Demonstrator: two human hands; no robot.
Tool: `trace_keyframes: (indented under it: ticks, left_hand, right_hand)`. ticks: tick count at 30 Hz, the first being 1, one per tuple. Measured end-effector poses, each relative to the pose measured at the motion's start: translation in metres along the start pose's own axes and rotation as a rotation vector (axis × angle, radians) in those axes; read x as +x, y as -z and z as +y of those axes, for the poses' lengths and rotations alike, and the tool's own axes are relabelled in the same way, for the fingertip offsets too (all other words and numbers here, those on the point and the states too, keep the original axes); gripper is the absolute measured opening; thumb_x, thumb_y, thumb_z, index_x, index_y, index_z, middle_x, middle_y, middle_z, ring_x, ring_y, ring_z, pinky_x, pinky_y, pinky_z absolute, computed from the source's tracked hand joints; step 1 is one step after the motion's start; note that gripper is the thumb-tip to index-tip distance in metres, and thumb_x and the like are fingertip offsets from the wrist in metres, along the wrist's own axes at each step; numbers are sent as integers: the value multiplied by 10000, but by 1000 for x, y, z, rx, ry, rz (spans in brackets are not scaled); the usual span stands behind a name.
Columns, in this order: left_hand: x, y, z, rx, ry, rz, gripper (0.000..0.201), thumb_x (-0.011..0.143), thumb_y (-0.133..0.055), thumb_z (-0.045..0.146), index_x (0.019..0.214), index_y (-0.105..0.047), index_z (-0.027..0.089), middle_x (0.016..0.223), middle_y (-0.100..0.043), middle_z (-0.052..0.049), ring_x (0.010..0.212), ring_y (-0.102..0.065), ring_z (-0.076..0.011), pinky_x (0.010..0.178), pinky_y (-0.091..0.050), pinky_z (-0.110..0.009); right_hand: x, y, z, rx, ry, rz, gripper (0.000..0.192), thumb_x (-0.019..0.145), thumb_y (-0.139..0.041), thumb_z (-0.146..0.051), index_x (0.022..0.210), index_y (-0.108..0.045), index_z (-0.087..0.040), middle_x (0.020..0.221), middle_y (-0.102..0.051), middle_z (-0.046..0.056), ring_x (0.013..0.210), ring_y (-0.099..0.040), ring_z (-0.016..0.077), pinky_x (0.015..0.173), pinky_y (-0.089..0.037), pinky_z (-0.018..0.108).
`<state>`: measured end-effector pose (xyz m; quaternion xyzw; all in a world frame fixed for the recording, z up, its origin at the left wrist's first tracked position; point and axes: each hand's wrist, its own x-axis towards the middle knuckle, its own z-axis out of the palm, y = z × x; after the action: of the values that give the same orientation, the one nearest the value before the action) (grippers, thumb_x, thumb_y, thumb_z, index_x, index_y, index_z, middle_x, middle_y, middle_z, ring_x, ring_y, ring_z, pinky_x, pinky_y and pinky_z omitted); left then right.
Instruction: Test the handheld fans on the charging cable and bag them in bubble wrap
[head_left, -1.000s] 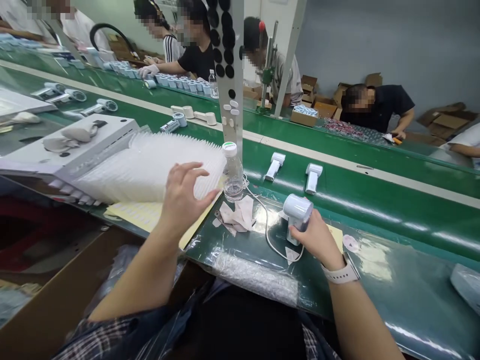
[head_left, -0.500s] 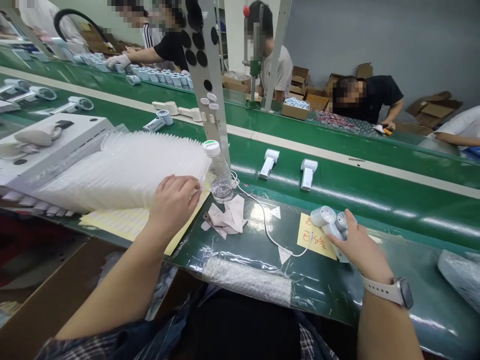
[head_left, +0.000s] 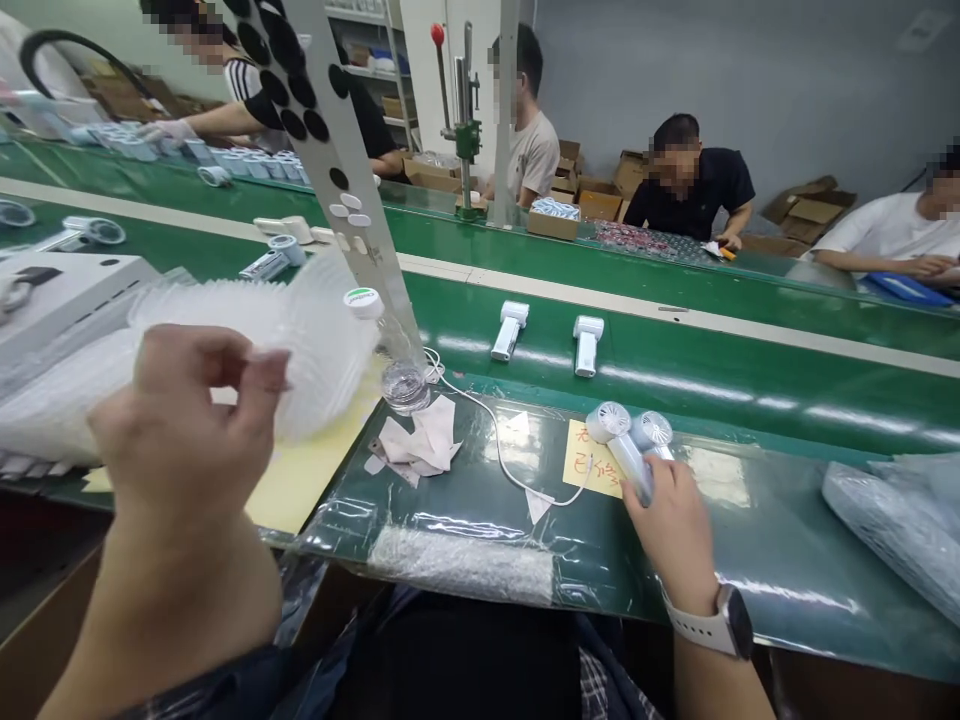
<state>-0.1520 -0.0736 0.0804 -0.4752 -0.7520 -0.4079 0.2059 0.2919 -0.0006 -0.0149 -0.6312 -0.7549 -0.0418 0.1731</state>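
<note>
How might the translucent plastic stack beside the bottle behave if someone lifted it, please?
The plastic stack would probably flop, since layers beside the left hand bow visibly. Its ridged, fanned edges suggest loose sheets that may slide apart.

Left hand [head_left: 187,415] held up, somewhat blurred, fingers curled inward, its grip a pinch of thumb and fingers, left forearm [head_left: 161,610] angled up from the lower left, right hand [head_left: 670,525] lower, back uppermost, thumb and fingers curved downward, right forearm [head_left: 716,685] slanting forward and inward
</note>
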Motion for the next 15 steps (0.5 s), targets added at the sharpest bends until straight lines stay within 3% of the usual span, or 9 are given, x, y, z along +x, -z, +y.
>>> trace_keyframes:
  ticks: [2,3,4,6,7,10,15]
  left_hand:
    - [-13,-13,37,-215,-86,4,293,958,-661,539,885,-605,260,792,-617,16,633,-566,-158,638,-413,-347]
    - [-23,-27,57,-337,-170,-91,321,938,-690,526,821,-586,246,711,-586,23,595,-533,-151,608,-404,-333]
    - [-33,-46,76,-421,-239,-332,310,947,-678,496,805,-586,237,678,-577,20,592,-525,-156,614,-423,-331]
    - [-57,-89,109,-491,-269,-887,175,992,-582,345,879,-617,215,822,-677,-42,772,-633,-214,745,-508,-367]
    - [-69,-109,120,-510,-281,-991,114,966,-570,263,893,-633,203,878,-706,-69,838,-664,-235,804,-537,-384]
    - [-98,-148,132,-593,-276,-1126,112,844,-608,140,915,-678,191,996,-747,-105,1025,-697,-282,990,-549,-433]
    - [-112,-162,118,-844,-46,-1130,113,795,-713,252,899,-693,211,964,-756,-105,1039,-705,-327,1032,-545,-499]
  right_hand:
    - [-1,-4,-9,32,-69,-102,376,986,-506,-407,1241,-610,-150,1137,-641,209,991,-670,379,780,-557,483]
    - [-2,-6,-14,56,-96,-155,370,978,-514,-397,1240,-612,-154,1117,-651,200,947,-685,368,734,-549,459]
    - [-3,-8,-18,81,-112,-197,360,971,-520,-384,1234,-614,-158,1090,-664,190,896,-696,354,696,-536,435]
    - [-6,-12,-24,135,-108,-238,346,959,-532,-367,1225,-621,-165,1062,-687,176,827,-706,324,658,-519,400]
    - [-8,-12,-25,163,-99,-242,345,958,-535,-371,1222,-626,-169,1067,-698,171,819,-712,316,654,-519,390]
    - [-16,-7,-25,278,-65,-265,370,999,-489,-424,1237,-637,-182,1087,-738,144,884,-740,302,694,-558,373]
    - [-24,1,-48,667,54,-296,497,1029,-456,-531,1325,-623,-168,1125,-773,113,951,-743,258,810,-596,342]
